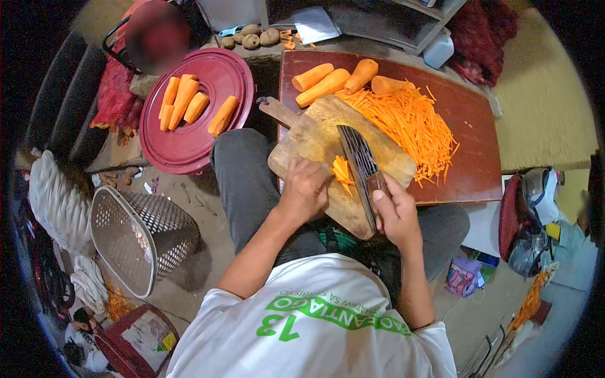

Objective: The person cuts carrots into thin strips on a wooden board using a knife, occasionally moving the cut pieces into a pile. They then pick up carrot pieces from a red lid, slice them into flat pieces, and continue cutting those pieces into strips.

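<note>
My right hand (397, 211) is wrapped round the handle of a knife (358, 154), its broad dark blade lying over the wooden cutting board (321, 123). Just left of the blade is a small bunch of cut carrot pieces (341, 173) on the board. My left hand (305, 186) rests at the board's left side with fingers curled, close to those pieces; whether anything is inside them is hidden. Beyond the board lies a big heap of carrot strips (416, 129), with several peeled carrots (324, 87) beside it on the red-brown table (476, 145).
More peeled carrots (184, 103) lie on a round red lid (230, 69) to the left. A plastic basket (179, 217) stands on the floor at lower left. Potatoes (252, 41) sit at the back near a shelf (372, 25). A red mesh sack (485, 38) is at back right.
</note>
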The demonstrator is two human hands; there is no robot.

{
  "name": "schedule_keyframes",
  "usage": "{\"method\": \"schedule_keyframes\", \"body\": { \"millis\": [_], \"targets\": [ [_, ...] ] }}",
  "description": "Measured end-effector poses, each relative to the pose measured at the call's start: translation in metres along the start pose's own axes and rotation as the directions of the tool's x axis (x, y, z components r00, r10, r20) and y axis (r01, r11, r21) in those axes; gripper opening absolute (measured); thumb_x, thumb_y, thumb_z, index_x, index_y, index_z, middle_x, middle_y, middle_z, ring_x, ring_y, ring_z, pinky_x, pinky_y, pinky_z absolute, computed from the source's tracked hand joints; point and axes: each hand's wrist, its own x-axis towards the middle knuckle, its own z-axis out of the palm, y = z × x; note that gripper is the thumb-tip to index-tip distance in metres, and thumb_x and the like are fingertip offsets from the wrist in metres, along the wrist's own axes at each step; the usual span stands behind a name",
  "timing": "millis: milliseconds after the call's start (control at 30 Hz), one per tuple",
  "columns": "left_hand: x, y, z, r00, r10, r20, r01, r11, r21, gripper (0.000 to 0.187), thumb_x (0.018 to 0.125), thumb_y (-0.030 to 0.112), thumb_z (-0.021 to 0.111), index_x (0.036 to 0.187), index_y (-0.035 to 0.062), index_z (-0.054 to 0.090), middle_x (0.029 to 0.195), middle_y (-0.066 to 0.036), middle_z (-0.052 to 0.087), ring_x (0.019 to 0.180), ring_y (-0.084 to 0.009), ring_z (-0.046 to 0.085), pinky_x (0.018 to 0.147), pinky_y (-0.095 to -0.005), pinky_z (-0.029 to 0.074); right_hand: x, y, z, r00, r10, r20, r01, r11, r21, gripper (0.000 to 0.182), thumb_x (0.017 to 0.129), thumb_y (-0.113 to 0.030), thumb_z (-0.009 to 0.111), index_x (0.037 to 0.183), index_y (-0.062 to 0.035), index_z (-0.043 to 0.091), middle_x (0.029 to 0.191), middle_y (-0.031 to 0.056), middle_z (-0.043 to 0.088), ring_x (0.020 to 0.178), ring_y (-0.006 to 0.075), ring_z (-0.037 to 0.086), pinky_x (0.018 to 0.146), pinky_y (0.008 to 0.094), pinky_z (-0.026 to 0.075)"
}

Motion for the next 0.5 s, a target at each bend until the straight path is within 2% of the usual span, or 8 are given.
{"method": "schedule_keyframes", "body": {
  "millis": [67, 100, 200, 233, 300, 367, 467, 500],
  "targets": [
    [0.003, 0.001, 0.001, 0.999, 0.009, -0.036, -0.010, 1.000, -0.015, 0.025, 0.067, -0.007, 0.075, 0.090, 0.0004, 0.071, 0.083, -0.013, 0.066, 0.083, -0.0345, 0.066, 0.085, -0.0450, 0.048, -0.004, -0.004, -0.007, 0.996, 0.079, 0.037, -0.084, 0.986, 0.148, 0.042, 0.110, -0.022, 0.059, 0.146, -0.0008, 0.061, 0.080, 0.0001, 0.063, 0.057, 0.0086, 0.057, 0.053, 0.0287, 0.048],
    [0.004, 0.001, 0.000, 1.000, 0.004, -0.014, -0.004, 1.000, -0.007, 0.023, 0.068, -0.006, 0.076, 0.090, 0.0005, 0.071, 0.083, -0.013, 0.066, 0.084, -0.0344, 0.066, 0.085, -0.0447, 0.047, -0.004, 0.001, -0.004, 0.997, 0.066, 0.038, -0.073, 0.969, 0.234, 0.043, 0.111, -0.022, 0.059, 0.148, -0.0016, 0.060, 0.077, -0.0034, 0.057, 0.052, 0.0028, 0.047, 0.048, 0.0224, 0.041],
    [0.002, 0.002, -0.001, 1.000, -0.014, 0.008, 0.014, 1.000, 0.004, 0.020, 0.072, -0.004, 0.079, 0.090, 0.0009, 0.072, 0.086, -0.013, 0.066, 0.087, -0.0341, 0.066, 0.085, -0.0445, 0.047, -0.009, 0.007, 0.005, 0.998, 0.066, 0.000, -0.065, 0.978, 0.201, 0.041, 0.111, -0.022, 0.059, 0.145, 0.0008, 0.060, 0.074, -0.0044, 0.053, 0.051, 0.0037, 0.047, 0.046, 0.0217, 0.038],
    [0.001, 0.002, -0.002, 1.000, -0.016, -0.014, 0.016, 1.000, -0.004, 0.019, 0.074, -0.002, 0.080, 0.091, 0.0012, 0.072, 0.087, -0.013, 0.066, 0.087, -0.0340, 0.066, 0.085, -0.0448, 0.046, -0.010, 0.013, 0.005, 0.998, 0.065, 0.017, -0.067, 0.968, 0.243, 0.043, 0.109, -0.018, 0.061, 0.148, -0.0005, 0.060, 0.080, -0.0029, 0.060, 0.057, 0.0038, 0.052, 0.051, 0.0233, 0.044],
    [0.002, 0.005, -0.003, 0.999, -0.033, -0.027, 0.033, 0.999, -0.007, 0.021, 0.077, 0.003, 0.083, 0.096, 0.0024, 0.074, 0.090, -0.013, 0.067, 0.089, -0.0342, 0.066, 0.085, -0.0455, 0.047, -0.010, 0.016, 0.011, 1.000, -0.024, -0.019, 0.026, 0.991, 0.130, 0.043, 0.109, -0.016, 0.062, 0.149, -0.0003, 0.060, 0.081, -0.0033, 0.060, 0.059, 0.0031, 0.052, 0.053, 0.0223, 0.043],
    [0.005, 0.010, -0.005, 0.998, -0.069, -0.013, 0.069, 0.998, 0.004, 0.026, 0.080, 0.011, 0.087, 0.104, 0.0043, 0.077, 0.095, -0.014, 0.069, 0.090, -0.0348, 0.066, 0.086, -0.0463, 0.048, -0.011, 0.011, 0.012, 0.999, -0.033, -0.025, 0.035, 0.996, 0.082, 0.044, 0.108, -0.015, 0.063, 0.149, 0.0020, 0.060, 0.085, -0.0015, 0.064, 0.065, 0.0044, 0.055, 0.059, 0.0231, 0.047],
    [0.009, 0.015, -0.003, 1.000, 0.000, -0.008, 0.000, 0.999, 0.043, 0.025, 0.079, 0.012, 0.087, 0.100, 0.0038, 0.074, 0.093, -0.011, 0.065, 0.091, -0.0321, 0.064, 0.087, -0.0459, 0.043, -0.016, 0.003, 0.011, 0.998, 0.039, -0.055, -0.023, 0.965, 0.261, 0.043, 0.107, -0.014, 0.063, 0.146, 0.0043, 0.061, 0.096, 0.0011, 0.067, 0.067, 0.0066, 0.058, 0.063, 0.0251, 0.051],
    [0.009, 0.015, -0.003, 1.000, 0.002, -0.002, -0.002, 0.997, 0.075, 0.026, 0.079, 0.013, 0.087, 0.100, 0.0040, 0.074, 0.092, -0.011, 0.065, 0.091, -0.0318, 0.064, 0.087, -0.0456, 0.043, -0.015, 0.005, 0.009, 0.998, 0.029, -0.055, -0.013, 0.962, 0.273, 0.044, 0.107, -0.013, 0.063, 0.146, 0.0048, 0.060, 0.103, 0.0039, 0.069, 0.072, 0.0096, 0.062, 0.067, 0.0274, 0.053]
  ]
}}
